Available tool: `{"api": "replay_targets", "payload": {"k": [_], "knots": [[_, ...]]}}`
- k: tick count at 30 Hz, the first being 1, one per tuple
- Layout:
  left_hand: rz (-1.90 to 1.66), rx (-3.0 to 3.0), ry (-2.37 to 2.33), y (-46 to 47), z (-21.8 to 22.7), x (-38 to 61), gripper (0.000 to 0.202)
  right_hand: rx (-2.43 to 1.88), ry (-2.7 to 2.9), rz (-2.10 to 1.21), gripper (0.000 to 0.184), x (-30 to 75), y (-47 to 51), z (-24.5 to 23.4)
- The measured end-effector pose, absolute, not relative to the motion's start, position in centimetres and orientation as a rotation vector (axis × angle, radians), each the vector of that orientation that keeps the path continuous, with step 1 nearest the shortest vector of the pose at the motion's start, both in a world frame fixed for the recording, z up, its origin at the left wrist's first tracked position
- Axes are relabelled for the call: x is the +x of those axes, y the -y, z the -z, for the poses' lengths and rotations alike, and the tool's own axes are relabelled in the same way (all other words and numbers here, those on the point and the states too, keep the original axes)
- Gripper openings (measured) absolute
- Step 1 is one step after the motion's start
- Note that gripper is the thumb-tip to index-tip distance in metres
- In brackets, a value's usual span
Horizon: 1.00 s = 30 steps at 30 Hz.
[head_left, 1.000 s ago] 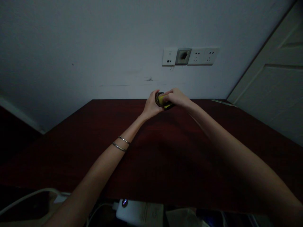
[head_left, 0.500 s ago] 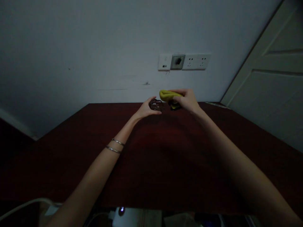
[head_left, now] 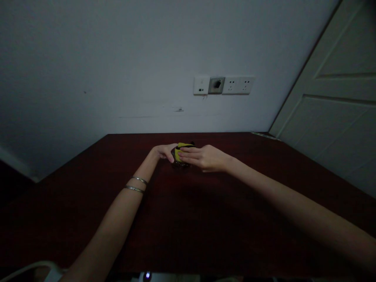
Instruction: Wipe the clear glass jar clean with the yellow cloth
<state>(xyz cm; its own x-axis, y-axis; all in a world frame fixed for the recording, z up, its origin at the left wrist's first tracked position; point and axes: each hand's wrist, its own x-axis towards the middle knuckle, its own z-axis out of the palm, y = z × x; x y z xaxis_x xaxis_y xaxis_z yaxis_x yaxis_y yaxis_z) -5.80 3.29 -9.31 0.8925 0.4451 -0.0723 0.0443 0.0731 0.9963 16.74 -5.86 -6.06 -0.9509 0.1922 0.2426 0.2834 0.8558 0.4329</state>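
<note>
Over the far part of the dark red table (head_left: 164, 219), both hands meet around a small bundle. A soft-looking yellow piece with black parts (head_left: 178, 154) is pressed by the fingers of my right hand (head_left: 205, 158), which comes from the right. My left hand (head_left: 165, 152) grips the left side of a dark brown, shiny, see-through object (head_left: 178, 165), its thumb toward me. The yellow piece lies against or inside this dark object; I cannot tell which. Dim light hides the exact kind of both things. Two silver bangles (head_left: 135, 188) circle my left wrist.
A pale wall (head_left: 141, 70) rises behind the table, with a row of sockets and switches (head_left: 216, 85). A panelled door (head_left: 331, 105) stands at the right. Below the near edge are a white device with a light (head_left: 147, 276) and a pale cable (head_left: 32, 266).
My right hand has brought the yellow piece down and left onto the dark object. My left hand has moved left and lower with that object. The view has shifted slightly.
</note>
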Motion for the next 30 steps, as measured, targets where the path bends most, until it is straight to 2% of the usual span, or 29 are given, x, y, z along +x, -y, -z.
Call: {"api": "replay_targets", "payload": {"k": [5,13,18,24,30], "knots": [[-0.094,1.573,-0.453,-2.6,8.6,-5.0,0.055,-0.179,2.932,0.93,0.044,17.0,6.1,6.2],[-0.079,1.782,-0.417,-3.1,6.3,-2.8,0.064,-0.14,3.002,0.985,0.043,18.5,5.4,4.9],[-0.366,1.793,-0.432,-3.2,5.5,-2.3,0.056,-0.466,2.942,0.92,0.044,19.0,4.7,3.7],[-0.752,1.929,-0.503,-3.0,3.9,-0.9,0.065,-0.811,2.811,0.876,0.045,18.8,3.9,2.1],[-1.129,2.008,-0.649,-3.0,3.0,-0.6,0.083,-1.139,2.591,0.605,0.044,15.9,4.1,0.6]]}}
